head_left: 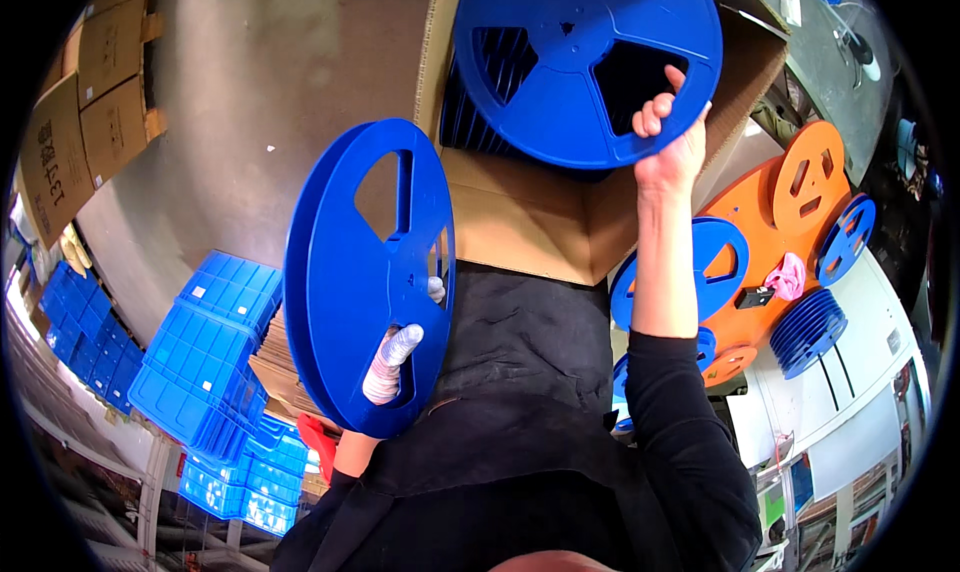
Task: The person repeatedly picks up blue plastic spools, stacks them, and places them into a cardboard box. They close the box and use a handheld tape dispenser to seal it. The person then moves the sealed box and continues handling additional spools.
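My left hand (pixel 385 367) is closed on a large blue plastic reel (pixel 345 272), held upright at a tilt left of my lap. Pale, striped coverings wrap the fingers that come through the reel's lower opening. Over an open cardboard box (pixel 520 212), my right hand (pixel 672 157) grips the near right rim of another blue reel (pixel 555 117). Its bare fingers curl through a cut-out, while the palm stays outside the edge. Beneath that reel, several more blue reels (pixel 468 122) stand packed on edge inside the box.
To the right are a large orange disc (pixel 750 207), several blue reels (pixel 808 332) and a pink cloth (pixel 787 276). Blue plastic crates (pixel 205 342) are stacked at the left. Cardboard cartons (pixel 110 47) stand at the far left. A grey-green surface (pixel 835 82) lies beyond the box's right side.
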The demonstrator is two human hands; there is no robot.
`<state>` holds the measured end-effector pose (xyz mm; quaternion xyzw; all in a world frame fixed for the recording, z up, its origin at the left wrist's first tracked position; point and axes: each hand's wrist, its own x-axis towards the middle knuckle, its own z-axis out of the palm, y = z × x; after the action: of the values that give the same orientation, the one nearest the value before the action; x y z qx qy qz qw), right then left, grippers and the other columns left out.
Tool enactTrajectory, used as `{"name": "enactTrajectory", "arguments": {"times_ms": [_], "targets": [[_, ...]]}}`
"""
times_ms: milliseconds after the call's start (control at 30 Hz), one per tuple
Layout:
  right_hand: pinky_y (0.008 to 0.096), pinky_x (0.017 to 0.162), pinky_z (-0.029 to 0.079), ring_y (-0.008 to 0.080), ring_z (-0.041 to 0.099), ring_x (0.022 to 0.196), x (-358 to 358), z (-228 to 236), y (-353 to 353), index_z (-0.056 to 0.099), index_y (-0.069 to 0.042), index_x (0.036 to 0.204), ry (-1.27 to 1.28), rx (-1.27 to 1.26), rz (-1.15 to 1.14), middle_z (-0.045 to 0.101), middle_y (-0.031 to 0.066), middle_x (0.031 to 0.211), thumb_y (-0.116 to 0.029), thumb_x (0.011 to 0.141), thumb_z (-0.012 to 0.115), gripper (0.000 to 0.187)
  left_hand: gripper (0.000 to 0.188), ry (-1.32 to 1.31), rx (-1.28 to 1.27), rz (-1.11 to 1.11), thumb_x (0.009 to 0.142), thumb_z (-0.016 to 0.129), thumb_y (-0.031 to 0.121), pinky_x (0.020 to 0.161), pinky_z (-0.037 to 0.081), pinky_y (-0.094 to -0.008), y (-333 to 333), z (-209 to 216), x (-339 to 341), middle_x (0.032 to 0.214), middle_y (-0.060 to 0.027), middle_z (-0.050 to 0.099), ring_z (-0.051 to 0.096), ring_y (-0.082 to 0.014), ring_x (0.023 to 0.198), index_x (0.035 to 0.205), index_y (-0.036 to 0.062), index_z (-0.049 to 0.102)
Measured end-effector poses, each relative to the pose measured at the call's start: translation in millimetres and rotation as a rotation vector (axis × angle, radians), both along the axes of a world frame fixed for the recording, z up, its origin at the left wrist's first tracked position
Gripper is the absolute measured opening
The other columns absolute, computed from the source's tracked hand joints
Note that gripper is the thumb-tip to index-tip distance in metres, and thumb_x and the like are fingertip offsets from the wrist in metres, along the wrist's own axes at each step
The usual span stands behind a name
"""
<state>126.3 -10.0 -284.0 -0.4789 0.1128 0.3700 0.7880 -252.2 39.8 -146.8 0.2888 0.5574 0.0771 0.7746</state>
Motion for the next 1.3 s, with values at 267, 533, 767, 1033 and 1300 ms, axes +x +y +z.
{"name": "enactTrajectory", "arguments": {"times_ms": [267,533,767,1033,1300], "targets": [[0.0291,0.049,0.043,0.0156,0.048,0.051,2.3,-18.6,21.2,0.052,0.000,0.121,-0.024,-0.174,0.013,0.054,0.0054,0.066,-0.042,0.105,0.031,0.049,0.056,-0.011,-0.067,0.034,0.081,0.077,0.023,0.102,0.045,-0.0389,-13.6,-11.2,-7.7,0.119,-0.0116,0.064,0.060,-0.0239,0.113,0.128,0.0032,0.054],[0.0281,0.049,0.045,0.0150,0.051,0.052,-43.9,-7.2,59.9,0.053,0.000,0.122,-0.173,-0.268,0.059,0.057,0.0067,0.068,-0.041,0.105,0.031,0.049,0.053,0.070,-0.027,-0.069,0.085,0.072,0.021,0.106,0.040,-0.0396,-0.9,11.7,18.3,0.122,-0.0126,0.062,0.057,-0.0247,0.118,0.131,0.0017,0.052],[0.0282,0.046,0.048,0.0152,0.054,0.048,-75.0,4.5,101.4,0.055,-0.003,0.108,-0.210,-0.354,-0.018,0.059,0.0076,0.067,-0.038,0.105,0.035,0.040,0.052,0.075,-0.035,-0.020,0.086,0.071,0.018,0.104,0.041,-0.0385,-8.3,8.0,15.8,0.122,-0.0125,0.062,0.057,-0.0243,0.118,0.131,0.0017,0.051],[0.0416,0.115,0.023,0.0396,0.029,0.140,-127.5,-123.3,121.9,0.027,0.005,0.147,-0.408,-0.683,0.370,0.030,0.0300,0.149,-0.037,0.100,0.043,0.065,0.054,0.014,0.096,0.009,0.086,0.067,0.009,0.103,0.042,-0.0382,-0.2,6.2,31.5,0.127,-0.0112,0.059,0.057,-0.0228,0.116,0.136,0.0038,0.047],[0.0421,0.106,0.039,0.0370,0.047,0.127,-125.6,-98.1,-29.5,0.044,-0.001,0.137,-0.669,-0.979,0.655,0.048,0.0224,0.136,-0.023,0.093,0.058,0.051,0.069,-0.019,0.264,-0.328,0.093,0.053,0.021,0.116,0.020,-0.0356,3.8,-78.1,36.3,0.154,-0.0171,0.029,0.025,-0.0243,0.144,0.151,-0.0006,0.022]]}}
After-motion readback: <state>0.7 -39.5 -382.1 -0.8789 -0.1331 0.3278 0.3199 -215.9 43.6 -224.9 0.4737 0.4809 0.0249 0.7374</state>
